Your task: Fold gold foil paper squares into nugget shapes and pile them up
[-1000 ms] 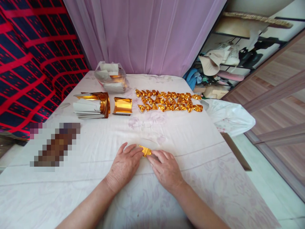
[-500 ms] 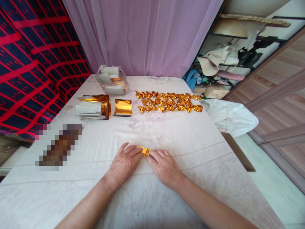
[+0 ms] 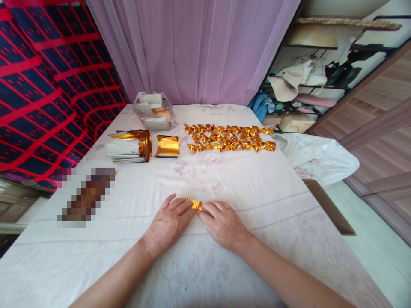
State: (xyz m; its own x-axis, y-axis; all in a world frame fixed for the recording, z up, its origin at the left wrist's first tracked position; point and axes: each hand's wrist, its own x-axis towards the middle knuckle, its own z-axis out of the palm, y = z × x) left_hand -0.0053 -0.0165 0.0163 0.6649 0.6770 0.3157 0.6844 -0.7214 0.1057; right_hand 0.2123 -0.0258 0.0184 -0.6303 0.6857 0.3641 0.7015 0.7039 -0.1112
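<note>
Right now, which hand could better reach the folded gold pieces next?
Probably the right hand: it lines up with the folded gold pieces, while the left hand sits farther left. Both touch the small gold piece.

Purple curtain (image 3: 199,51), beige cap (image 3: 284,85), white plastic bag (image 3: 324,158)

A room in a home is suggested by the furnishings: the far side is covered by a purple curtain (image 3: 199,51), a red-and-navy cloth (image 3: 61,64) is draped at the left, a floral cloth (image 3: 257,184) is spread below, and a beige cap (image 3: 284,84) and white shoes (image 3: 318,72) are kept on shelves (image 3: 393,17) beside wood-grained panels (image 3: 362,100).
</note>
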